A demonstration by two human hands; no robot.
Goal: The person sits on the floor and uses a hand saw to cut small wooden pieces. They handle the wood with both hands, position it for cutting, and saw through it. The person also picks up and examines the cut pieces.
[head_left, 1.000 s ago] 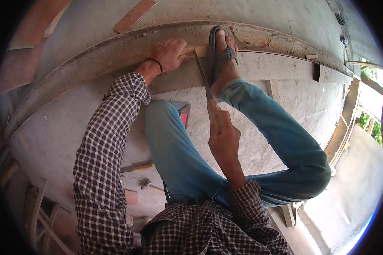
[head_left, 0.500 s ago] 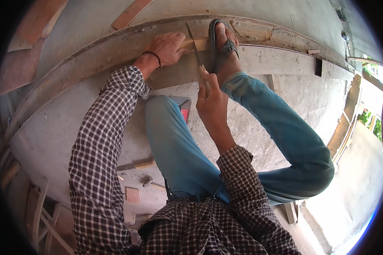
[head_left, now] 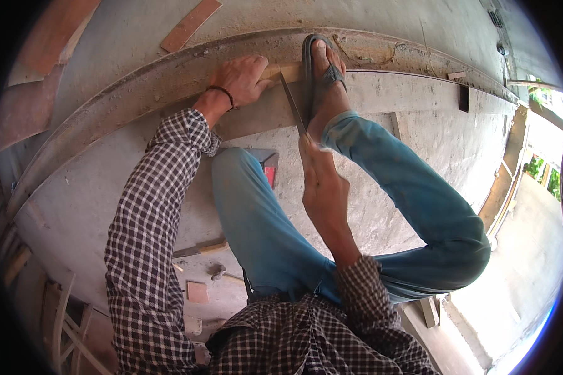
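My left hand (head_left: 241,81) is closed round the left part of a narrow wooden strip (head_left: 289,73), its fingers curled over it. In my right hand (head_left: 326,184) is a handsaw, held by its handle. The thin dark saw blade (head_left: 292,103) points away from me, and its tip end meets the strip just right of my left hand. My sandalled foot (head_left: 324,65) rests at the right end of the strip, close beside the blade. The saw's handle is mostly hidden by my fingers.
A long dirty beam (head_left: 137,75) runs across behind the strip. A reddish-brown board piece (head_left: 191,25) lies beyond it. Below my left knee are a wood-handled tool (head_left: 200,249) and a square reddish piece (head_left: 197,292). Thin wooden slats (head_left: 75,337) lie at lower left.
My right hand has drawn the saw back toward me, so less of the blade reaches past the strip. My left hand and foot keep their places on the strip.
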